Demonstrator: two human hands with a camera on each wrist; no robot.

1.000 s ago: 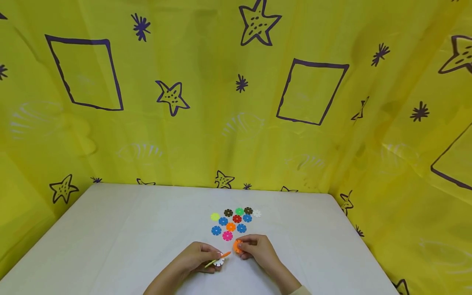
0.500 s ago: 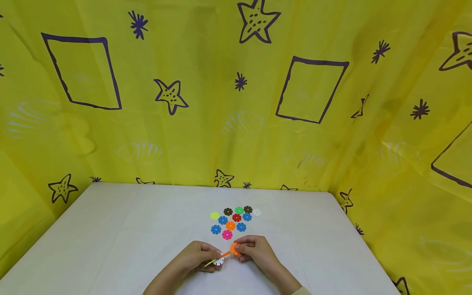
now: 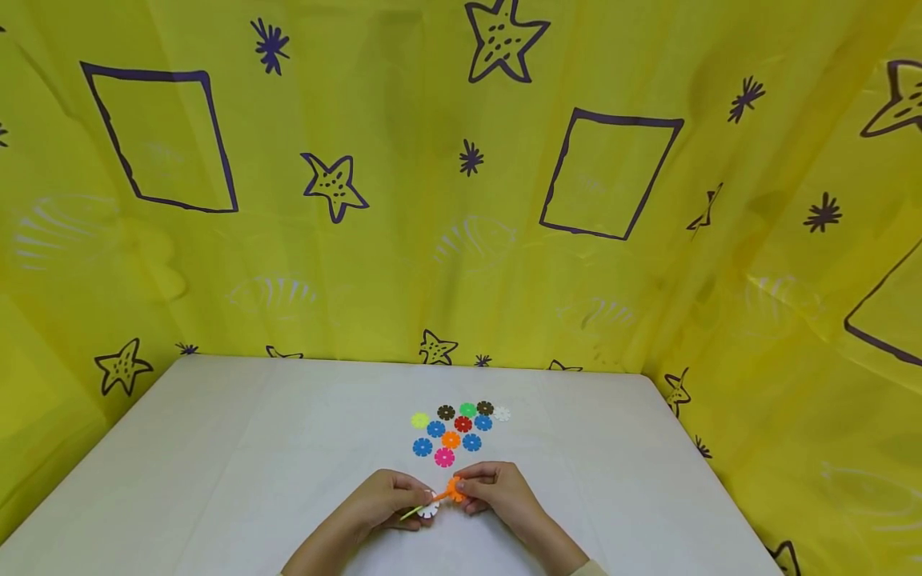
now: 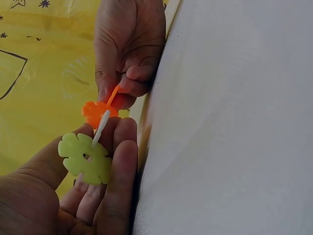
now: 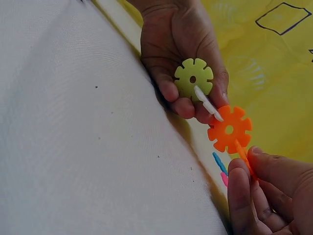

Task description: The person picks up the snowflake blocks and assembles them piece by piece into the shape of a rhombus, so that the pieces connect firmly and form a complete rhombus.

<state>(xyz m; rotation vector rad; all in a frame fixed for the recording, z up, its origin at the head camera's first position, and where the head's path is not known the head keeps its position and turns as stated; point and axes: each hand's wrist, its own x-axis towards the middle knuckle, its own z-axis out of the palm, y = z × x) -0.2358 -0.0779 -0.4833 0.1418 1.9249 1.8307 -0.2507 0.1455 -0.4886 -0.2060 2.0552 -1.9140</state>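
Note:
My left hand (image 3: 392,498) holds a small chain of notched plastic discs above the table. In the right wrist view the chain runs from a yellow-green disc (image 5: 193,78) through a white disc (image 5: 208,104), seen edge-on, to an orange disc (image 5: 230,129). A second orange disc (image 3: 455,489) is pinched between the thumb and fingers of my right hand (image 3: 499,490). Its edge meets the chain's orange disc, near a notch and at an angle. How deep the two sit in each other I cannot tell. Left fingers partly cover the white disc in the head view.
Beyond the hands, several loose notched discs lie flat on the white table (image 3: 252,464): a pink disc (image 3: 444,458) nearest, then blue, orange, red, brown, green, yellow and white ones. A yellow patterned curtain (image 3: 403,264) encloses the back and sides.
The right hand has moved left and slightly down, bringing its orange disc from apart into contact with the chain's orange disc. The left hand has hardly moved.

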